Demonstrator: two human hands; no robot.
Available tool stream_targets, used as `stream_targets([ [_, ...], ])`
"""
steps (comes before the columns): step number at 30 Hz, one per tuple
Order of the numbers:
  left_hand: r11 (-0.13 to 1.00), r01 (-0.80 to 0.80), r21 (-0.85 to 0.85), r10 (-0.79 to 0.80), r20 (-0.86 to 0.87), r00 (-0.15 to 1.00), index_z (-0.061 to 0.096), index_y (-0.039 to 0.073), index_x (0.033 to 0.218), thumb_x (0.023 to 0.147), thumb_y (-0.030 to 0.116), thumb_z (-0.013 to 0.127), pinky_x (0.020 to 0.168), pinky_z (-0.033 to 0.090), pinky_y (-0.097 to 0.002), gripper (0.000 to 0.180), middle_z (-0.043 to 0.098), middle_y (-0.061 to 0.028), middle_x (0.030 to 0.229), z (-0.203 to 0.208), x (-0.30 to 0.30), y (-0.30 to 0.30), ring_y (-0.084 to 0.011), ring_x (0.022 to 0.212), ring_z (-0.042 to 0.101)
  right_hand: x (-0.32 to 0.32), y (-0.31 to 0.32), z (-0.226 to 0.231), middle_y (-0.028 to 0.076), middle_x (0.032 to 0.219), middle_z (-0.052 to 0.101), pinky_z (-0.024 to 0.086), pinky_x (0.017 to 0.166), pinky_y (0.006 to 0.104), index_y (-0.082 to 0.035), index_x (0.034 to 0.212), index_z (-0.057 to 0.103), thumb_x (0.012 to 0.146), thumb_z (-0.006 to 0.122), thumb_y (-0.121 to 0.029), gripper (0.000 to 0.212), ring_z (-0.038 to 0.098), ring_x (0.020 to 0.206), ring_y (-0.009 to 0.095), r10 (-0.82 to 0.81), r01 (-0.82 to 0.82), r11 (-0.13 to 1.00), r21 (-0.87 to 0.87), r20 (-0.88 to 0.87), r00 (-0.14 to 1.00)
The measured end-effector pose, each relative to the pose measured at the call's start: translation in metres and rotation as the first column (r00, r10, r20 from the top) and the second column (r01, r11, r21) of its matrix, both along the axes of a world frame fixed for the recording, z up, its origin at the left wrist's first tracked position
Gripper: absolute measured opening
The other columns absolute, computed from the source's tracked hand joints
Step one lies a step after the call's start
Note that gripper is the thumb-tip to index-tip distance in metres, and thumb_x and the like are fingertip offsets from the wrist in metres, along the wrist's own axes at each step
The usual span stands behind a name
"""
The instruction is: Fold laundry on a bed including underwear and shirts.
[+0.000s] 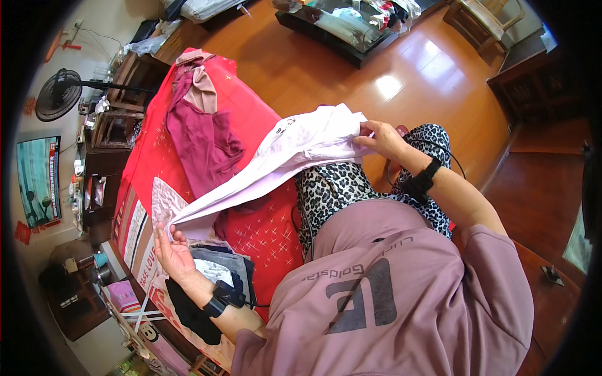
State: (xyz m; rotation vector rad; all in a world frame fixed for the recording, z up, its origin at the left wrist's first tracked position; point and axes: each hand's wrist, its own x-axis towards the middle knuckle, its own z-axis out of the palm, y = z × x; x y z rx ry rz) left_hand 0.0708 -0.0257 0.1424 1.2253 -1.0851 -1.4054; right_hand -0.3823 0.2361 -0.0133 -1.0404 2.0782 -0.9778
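A long, pale pinkish-white garment with a small dark print stretches between my hands, over the red cover and my leopard-print lap. At its narrow left end, my left hand pinches the cloth between thumb and fingers. My right hand grips the wider end above my knee, with the fingers closed on the edge. A crumpled pale part lies beyond my left hand. Whether it is shirt or trousers I cannot tell. Farther off, a maroon garment with a beige part is spread on the red cover.
Folded dark and grey clothes are piled near my left forearm. To the left stand a black fan, a lit screen and wooden cabinets. A low dark table with things on it stands across the wooden floor; a chair is at far right.
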Motion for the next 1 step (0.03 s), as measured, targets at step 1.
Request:
stream_targets([
  [1, 1.000, 0.010, -0.010, -0.010, -0.007, 1.000, 0.058, 0.007, 0.121, 0.092, 0.022, 0.064, 0.067, 0.047, -0.0226, 0.033, 0.064, -0.0072, 0.094, -0.0018, -0.0004, -0.0018, -0.0117, 0.073, 0.058, -0.0020, -0.0074, -0.0046, 0.015, 0.090, 0.071, 0.052, 0.076, 0.0378, -0.004, 0.097, 0.068, 0.081, 0.069, -0.035, 0.035, 0.067, 0.084, 0.028, -0.035, 0.033, 0.999, 0.017, 0.102, 0.994],
])
